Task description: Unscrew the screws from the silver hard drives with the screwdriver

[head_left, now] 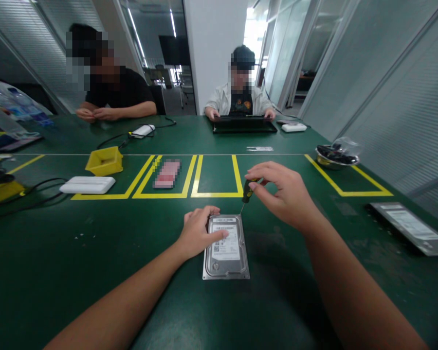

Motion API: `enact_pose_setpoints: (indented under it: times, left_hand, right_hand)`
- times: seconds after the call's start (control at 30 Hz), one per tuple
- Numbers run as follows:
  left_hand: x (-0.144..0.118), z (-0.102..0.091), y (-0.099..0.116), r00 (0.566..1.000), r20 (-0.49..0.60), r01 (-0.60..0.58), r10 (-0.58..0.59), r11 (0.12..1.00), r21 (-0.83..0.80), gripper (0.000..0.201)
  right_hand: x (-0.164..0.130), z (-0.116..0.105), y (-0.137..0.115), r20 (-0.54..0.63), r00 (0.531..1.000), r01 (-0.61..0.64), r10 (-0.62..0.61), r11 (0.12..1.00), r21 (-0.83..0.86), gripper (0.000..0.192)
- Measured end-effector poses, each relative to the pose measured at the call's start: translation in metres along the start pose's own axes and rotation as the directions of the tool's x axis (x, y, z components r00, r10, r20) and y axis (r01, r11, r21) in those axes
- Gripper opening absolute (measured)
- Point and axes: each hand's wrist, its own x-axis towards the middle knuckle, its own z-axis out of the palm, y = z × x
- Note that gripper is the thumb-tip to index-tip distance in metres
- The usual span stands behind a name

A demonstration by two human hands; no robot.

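A silver hard drive (226, 265) with a white label lies flat on the green table in front of me. My left hand (200, 231) grips its far left side, the thumb resting across the label and the fingers round the far edge. In my right hand (281, 192) is a screwdriver (246, 192) with a black and yellow handle, pinched near the top between thumb and fingers. The slightly tilted shaft reaches down to the drive's far right corner. Whether the tip sits in a screw is too small to tell.
Another drive-like metal unit (410, 228) lies at the right. A metal bowl (337, 158) of dark parts stands behind it. Left are a yellow bin (105, 161), a white power strip (87, 184) with cables, and a pink blurred object (167, 174). Two people sit across the table.
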Motion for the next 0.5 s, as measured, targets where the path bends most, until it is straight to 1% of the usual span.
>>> enact_pose_setpoints:
  times: [0.17,0.37,0.5]
  left_hand:
    - [-0.0002,0.0002,0.0001,1.0,0.0,0.003,-0.003,1.0,0.002,0.057]
    - [-0.0008,0.0006,0.0004,1.0,-0.002,-0.001,0.001,1.0,0.002,0.058]
    - [-0.0007,0.001,0.0001,1.0,-0.004,-0.002,0.002,1.0,0.004,0.057]
  right_hand:
    - [-0.0012,0.0002,-0.0006,0.011,1.0,0.025,-0.025,0.999,-0.03,0.022]
    - [-0.0016,0.0023,-0.0007,-0.002,1.0,0.014,-0.014,0.996,-0.088,0.022]
    - [-0.0013,0.0032,-0.0008,0.004,1.0,0.019,-0.019,0.996,-0.085,0.023]
